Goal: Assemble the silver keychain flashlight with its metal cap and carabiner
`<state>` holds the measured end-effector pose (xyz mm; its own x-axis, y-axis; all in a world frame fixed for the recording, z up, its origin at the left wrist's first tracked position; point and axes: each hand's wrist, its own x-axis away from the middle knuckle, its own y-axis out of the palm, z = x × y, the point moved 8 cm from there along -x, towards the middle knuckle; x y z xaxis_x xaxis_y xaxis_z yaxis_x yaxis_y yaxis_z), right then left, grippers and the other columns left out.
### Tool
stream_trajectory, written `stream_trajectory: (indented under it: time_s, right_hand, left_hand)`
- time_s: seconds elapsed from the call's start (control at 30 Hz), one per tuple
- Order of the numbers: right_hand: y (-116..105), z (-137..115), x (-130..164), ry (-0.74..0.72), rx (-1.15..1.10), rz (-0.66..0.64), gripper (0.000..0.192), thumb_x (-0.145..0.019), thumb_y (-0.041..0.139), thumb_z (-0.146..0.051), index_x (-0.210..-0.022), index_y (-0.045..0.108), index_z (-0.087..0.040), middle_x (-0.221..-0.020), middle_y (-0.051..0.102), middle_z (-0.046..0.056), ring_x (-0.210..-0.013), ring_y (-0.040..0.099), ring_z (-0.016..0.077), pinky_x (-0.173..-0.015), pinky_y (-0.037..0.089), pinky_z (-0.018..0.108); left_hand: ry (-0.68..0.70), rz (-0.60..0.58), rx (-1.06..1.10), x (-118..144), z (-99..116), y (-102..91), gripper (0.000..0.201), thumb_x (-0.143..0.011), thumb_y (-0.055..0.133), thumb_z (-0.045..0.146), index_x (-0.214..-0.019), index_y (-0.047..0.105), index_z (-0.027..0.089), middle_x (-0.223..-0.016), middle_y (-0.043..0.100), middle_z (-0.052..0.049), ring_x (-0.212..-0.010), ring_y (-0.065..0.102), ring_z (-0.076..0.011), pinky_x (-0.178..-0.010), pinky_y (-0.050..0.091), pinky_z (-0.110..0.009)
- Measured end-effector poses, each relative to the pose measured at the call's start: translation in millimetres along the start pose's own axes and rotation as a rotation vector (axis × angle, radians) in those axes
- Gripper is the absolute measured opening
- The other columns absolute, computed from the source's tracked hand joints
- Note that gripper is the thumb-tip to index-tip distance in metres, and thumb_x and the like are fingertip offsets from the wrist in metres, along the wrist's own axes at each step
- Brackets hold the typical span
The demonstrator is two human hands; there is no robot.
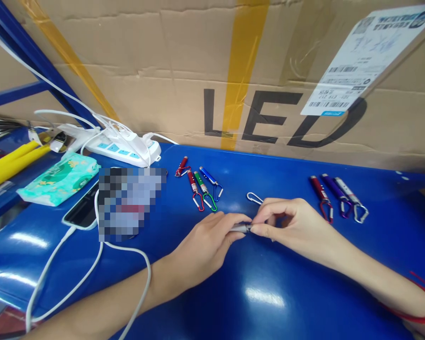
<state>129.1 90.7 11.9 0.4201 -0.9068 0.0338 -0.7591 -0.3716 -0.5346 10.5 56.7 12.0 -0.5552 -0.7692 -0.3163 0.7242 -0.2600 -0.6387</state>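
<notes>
My left hand (212, 238) is closed round a small silver-grey keychain flashlight tube (240, 228), held low over the blue table. The fingertips of my right hand (286, 224) pinch the tube's right end; whether they hold a separate small part there cannot be made out. A silver carabiner clip (254, 197) shows just behind my right hand, partly hidden by it. To the left lie a red flashlight (194, 184), a green one (200, 182) and a blue one (208, 175), each with a carabiner. On the right rest another red flashlight (318, 189), a purple one (333, 188) and a silver one (344, 190).
A large cardboard box (163, 61) stands along the table's back edge. At the left are a white power strip (120, 148), a green tissue pack (60, 179), a phone (83, 210) and a blurred-out item (131, 203). A white cable (147, 257) crosses my left forearm.
</notes>
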Motion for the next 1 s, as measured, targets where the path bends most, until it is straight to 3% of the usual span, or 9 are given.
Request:
stream_trajectory:
  time_s: [0.3, 0.57, 0.87, 1.0]
  right_hand:
    - [3, -6, 1, -0.059, 0.023, -0.048, 0.016, -0.070, 0.066, -0.027, -0.058, 0.065, -0.016, -0.059, 0.055, 0.000, -0.048, 0.045, 0.0060, -0.044, 0.035, 0.017]
    - [22, 9, 4, 0.110, -0.246, -0.162, 0.016, -0.069, 0.066, -0.023, -0.059, 0.062, -0.012, -0.059, 0.049, -0.002, -0.044, 0.044, 0.0035, -0.042, 0.034, 0.016]
    - [24, 13, 4, 0.060, -0.160, -0.176, 0.021, -0.075, 0.060, -0.027, -0.061, 0.062, -0.011, -0.060, 0.048, 0.000, -0.045, 0.037, 0.0038, -0.040, 0.030, 0.017]
    - [29, 20, 6, 0.127, -0.225, -0.225, 0.023, -0.073, 0.063, -0.030, -0.062, 0.062, -0.010, -0.061, 0.047, 0.000, -0.045, 0.037, 0.0034, -0.040, 0.029, 0.017]
  left_hand:
    - [0.055, 0.027, 0.026, 3, 6, 5.4, 0.026, -0.092, 0.040, 0.016, -0.116, 0.049, 0.016, -0.082, 0.060, -0.002, -0.072, 0.052, -0.0121, -0.072, 0.044, -0.024]
    - [0.160, 0.005, -0.064, 5, 5, 8.9, 0.025, -0.092, 0.039, 0.014, -0.116, 0.048, 0.014, -0.082, 0.060, -0.004, -0.069, 0.048, -0.0128, -0.066, 0.039, -0.025]
    - [0.189, -0.034, -0.102, 4, -1, 10.8, 0.021, -0.092, 0.040, 0.013, -0.107, 0.054, 0.013, -0.080, 0.060, -0.004, -0.068, 0.047, -0.0122, -0.065, 0.037, -0.026]
    - [0.179, -0.065, -0.049, 4, -1, 13.0, 0.020, -0.091, 0.041, 0.013, -0.106, 0.054, 0.015, -0.082, 0.061, -0.003, -0.069, 0.047, -0.0120, -0.066, 0.036, -0.026]
